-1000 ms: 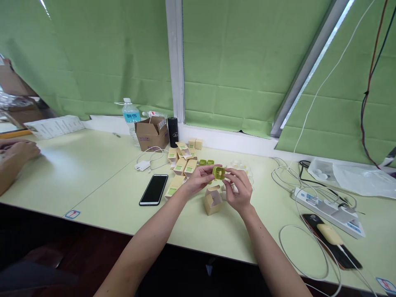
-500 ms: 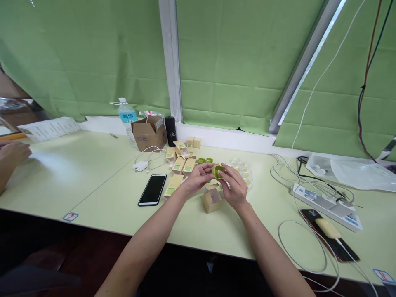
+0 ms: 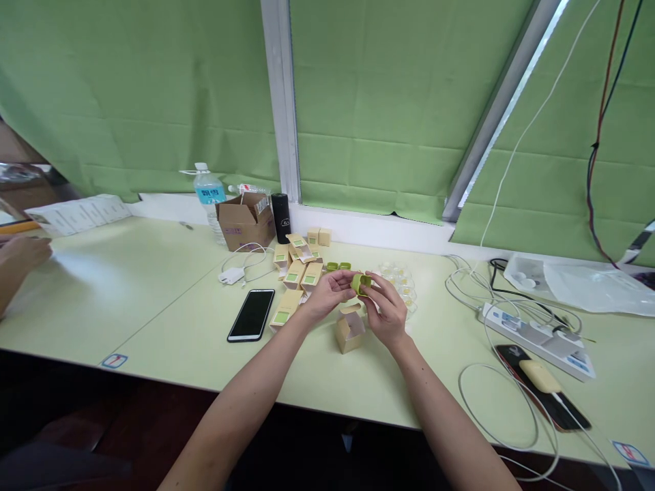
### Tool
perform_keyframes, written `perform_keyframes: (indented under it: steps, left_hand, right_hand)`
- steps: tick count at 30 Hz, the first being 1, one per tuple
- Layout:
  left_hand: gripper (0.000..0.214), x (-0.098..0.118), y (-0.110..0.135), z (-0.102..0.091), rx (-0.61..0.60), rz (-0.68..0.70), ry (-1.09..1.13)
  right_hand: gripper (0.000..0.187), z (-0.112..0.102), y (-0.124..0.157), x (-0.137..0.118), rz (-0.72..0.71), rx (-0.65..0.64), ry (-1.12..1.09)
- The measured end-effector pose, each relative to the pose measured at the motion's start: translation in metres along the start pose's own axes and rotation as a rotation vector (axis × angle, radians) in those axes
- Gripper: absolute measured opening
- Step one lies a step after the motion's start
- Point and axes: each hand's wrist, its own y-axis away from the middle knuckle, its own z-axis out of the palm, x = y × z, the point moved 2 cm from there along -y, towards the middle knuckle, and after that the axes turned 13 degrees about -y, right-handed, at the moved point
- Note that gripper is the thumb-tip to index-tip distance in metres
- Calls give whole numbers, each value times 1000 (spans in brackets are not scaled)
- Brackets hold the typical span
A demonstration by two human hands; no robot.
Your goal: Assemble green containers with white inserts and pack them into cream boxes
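Both of my hands hold one small green square cup (image 3: 357,283) above the table. My left hand (image 3: 330,294) grips its left side with thumb and fingers, and my right hand (image 3: 383,310) pinches its right side, fingertips at the opening. Just below stands a small tan cardboard box (image 3: 349,334) with its top flap up. Two more green cups (image 3: 338,266) sit behind my left hand. Several tan boxes with green labels (image 3: 294,275) lie in a cluster to the left. Clear plastic pieces with yellowish centres (image 3: 404,279) are spread behind my right hand.
Left of my arms lies a phone (image 3: 250,315), near a white charger (image 3: 232,275). A brown carton (image 3: 245,225), a water bottle (image 3: 209,194) and a black cylinder (image 3: 281,217) stand behind. Rightward are a power strip (image 3: 537,339) and cables. Another person's hand (image 3: 25,256) is far left.
The green cup has turned slightly between my fingers, so its opening faces more to the right. The view has shifted a little; the objects on the table have stayed put.
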Motion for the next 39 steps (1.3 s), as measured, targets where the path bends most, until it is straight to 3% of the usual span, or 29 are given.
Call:
perform_keyframes:
  steps: [7,14,30,35,39]
  left_hand:
    - [60,0,1,0,-36,-27,-3]
    - [58,1,0,1,29,2,-49]
    - [48,1,2,0,8,16,-16]
    - [46,-1,1,-1,0,18,4]
    - [50,-1,2,1,-2,0,36]
  right_hand:
    - [35,0,1,-1,20,34,-52]
    - [34,3,2,0,52,59,-74]
    - [43,4,1,-1,55,-27,-106]
    - [39,4,-2,-3,55,-34,-72]
    - [31,5,-6,-8,60,47,-28]
